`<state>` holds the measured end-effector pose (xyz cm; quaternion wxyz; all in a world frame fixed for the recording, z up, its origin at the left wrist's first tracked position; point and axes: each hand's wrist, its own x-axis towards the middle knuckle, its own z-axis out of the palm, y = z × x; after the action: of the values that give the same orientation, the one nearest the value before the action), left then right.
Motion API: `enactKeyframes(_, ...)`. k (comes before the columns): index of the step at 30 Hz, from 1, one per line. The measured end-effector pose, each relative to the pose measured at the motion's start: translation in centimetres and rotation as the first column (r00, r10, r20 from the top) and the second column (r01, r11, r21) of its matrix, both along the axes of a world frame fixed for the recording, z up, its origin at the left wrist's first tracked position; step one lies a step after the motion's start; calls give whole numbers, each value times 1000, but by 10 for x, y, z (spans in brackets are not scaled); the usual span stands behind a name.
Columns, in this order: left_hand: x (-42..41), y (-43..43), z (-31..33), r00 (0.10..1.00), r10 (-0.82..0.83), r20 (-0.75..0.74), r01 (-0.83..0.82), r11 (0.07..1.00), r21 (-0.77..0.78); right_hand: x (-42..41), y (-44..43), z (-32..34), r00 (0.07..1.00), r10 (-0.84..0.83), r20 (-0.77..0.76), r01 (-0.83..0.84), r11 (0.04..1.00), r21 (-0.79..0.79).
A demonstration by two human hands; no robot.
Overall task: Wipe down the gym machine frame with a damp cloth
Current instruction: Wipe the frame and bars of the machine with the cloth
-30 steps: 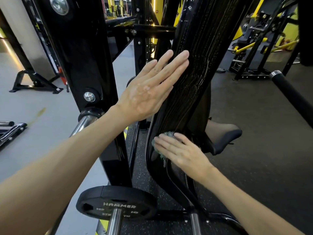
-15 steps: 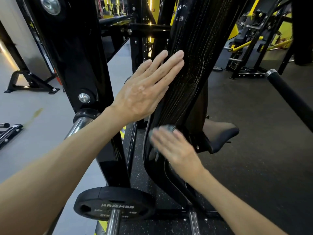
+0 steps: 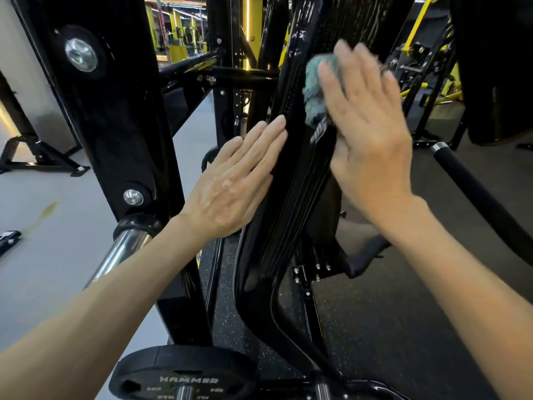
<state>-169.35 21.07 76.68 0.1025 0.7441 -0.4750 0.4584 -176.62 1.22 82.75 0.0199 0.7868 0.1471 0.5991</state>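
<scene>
My right hand (image 3: 366, 134) had climbed since a second before from low on the black frame (image 3: 288, 203) to high up it, fingers straight and slightly spread, pressing the teal cloth (image 3: 313, 90) against the upright (the hand was blurred). My left hand (image 3: 233, 192) lay lower, fingers straight and together, flat on the frame's left edge. A Hammer weight plate (image 3: 184, 376) sat near the floor below
</scene>
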Motion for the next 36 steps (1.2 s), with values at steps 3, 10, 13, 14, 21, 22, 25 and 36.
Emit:
enactKeyframes(3, -1, -1, 0, 1000, 0, 5, 0, 1000, -9, 6, 5, 19, 997, 20, 75, -25, 997, 67)
enactKeyframes(10, 2, -1, -3, 999, -38, -33, 37, 999, -20, -16, 24, -96, 977, 66, -201, -81, 995, -67)
enactKeyframes(13, 3, -1, -6, 998, -47, -47, 45, 998, -34, -24, 16, -83, 964, 27, -264, -74, 983, -170)
enactKeyframes(14, 3, -1, -6, 998, -47, -41, 45, 998, -47, -24, 15, -69, 968, 18, -252, -64, 982, -177)
enactKeyframes(21, -12, 1, 2, 997, 63, -42, -62, 998, 34, -13, -19, 63, 996, -91, -17, 83, 963, -255)
enactKeyframes(22, -14, 5, 6, 995, 96, -30, -93, 993, 75, -11, -22, 89, 994, -112, 4, 110, 964, -242)
enactKeyframes(25, -22, 11, 29, 988, 153, -11, -149, 977, 155, -9, -27, 161, 988, -144, 52, 151, 972, -182)
enactKeyframes(36, -31, -36, 128, 988, 151, 11, -151, 981, 119, -12, -14, 123, 997, -10, -81, -5, 984, -180)
